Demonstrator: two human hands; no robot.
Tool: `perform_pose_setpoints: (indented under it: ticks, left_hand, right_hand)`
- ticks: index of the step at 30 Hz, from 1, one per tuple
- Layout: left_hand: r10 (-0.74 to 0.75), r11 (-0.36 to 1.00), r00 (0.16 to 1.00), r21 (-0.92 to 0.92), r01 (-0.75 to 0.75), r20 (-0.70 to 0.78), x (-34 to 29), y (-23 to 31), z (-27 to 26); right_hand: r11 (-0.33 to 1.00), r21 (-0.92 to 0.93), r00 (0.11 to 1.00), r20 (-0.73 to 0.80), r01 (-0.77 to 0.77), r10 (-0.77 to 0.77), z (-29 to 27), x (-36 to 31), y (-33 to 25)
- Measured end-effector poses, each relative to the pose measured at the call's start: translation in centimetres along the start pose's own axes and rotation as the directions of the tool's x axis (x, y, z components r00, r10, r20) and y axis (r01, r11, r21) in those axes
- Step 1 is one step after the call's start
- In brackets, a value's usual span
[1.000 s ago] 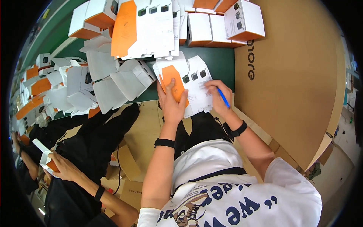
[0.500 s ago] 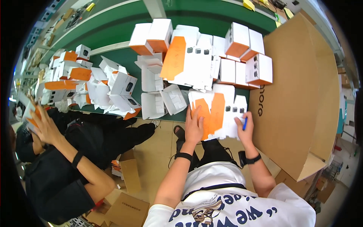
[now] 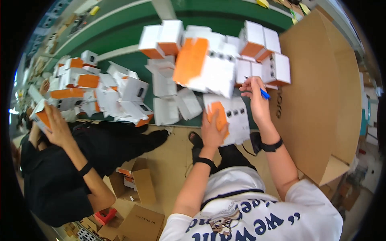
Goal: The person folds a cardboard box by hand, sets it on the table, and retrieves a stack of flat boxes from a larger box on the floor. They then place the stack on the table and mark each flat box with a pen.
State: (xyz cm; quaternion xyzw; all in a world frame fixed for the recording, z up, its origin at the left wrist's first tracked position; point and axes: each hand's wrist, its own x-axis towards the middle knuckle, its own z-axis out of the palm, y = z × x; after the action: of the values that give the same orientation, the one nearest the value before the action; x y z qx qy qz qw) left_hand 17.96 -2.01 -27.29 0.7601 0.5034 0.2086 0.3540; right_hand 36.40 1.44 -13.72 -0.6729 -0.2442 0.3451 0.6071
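My left hand (image 3: pixel 214 130) holds a flattened white carton (image 3: pixel 237 116) with an orange panel by its left side, at the table's near edge. The fingers lie over the orange part. Raised to the right of it, my right hand (image 3: pixel 256 93) has a blue pen (image 3: pixel 265 94) gripped in its closed fingers. Just beyond, a stack of flattened white-and-orange cartons (image 3: pixel 219 72) lies on the green table; its top sheet is blurred. The right hand is close to the stack's near right corner, and I cannot tell whether they touch.
Folded white boxes (image 3: pixel 171 36) with orange sides stand behind the stack, more boxes (image 3: pixel 277 68) on its right. Open white boxes (image 3: pixel 165 110) sit to its left. A tall brown cardboard box (image 3: pixel 309 96) borders the right side. A co-worker's hand (image 3: pixel 58 124) holds a small box at left.
Two flattened cartons lay between my hands earlier; now one is there, and another lies askew on the stack. My right hand has left the carton's right edge and moved up, pen still held.
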Motion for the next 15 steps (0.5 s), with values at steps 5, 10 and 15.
perform_pose_setpoints:
  ticks: [5, 10, 15]
  left_hand:
    - [-0.030, 1.000, 0.999, 0.008, 0.030, 0.017, 0.3, -0.4, -1.0]
    - [-0.008, 1.000, 1.000, 0.009, 0.008, 0.012, 0.6, -0.5, -0.6]
    - [-0.036, 0.998, 0.999, 0.043, 0.034, 0.038, 0.5, -0.8, -0.1]
  right_hand:
    - [0.995, -0.039, 0.978, 0.181, -0.096, 0.102, -4.0, -5.2, 7.5]
    - [0.954, -0.292, 0.941, 0.299, -0.068, 0.159, -6.5, -7.7, 13.8]
    - [0.929, -0.364, 0.946, 0.320, 0.070, 0.054, -6.5, -7.3, 13.9]
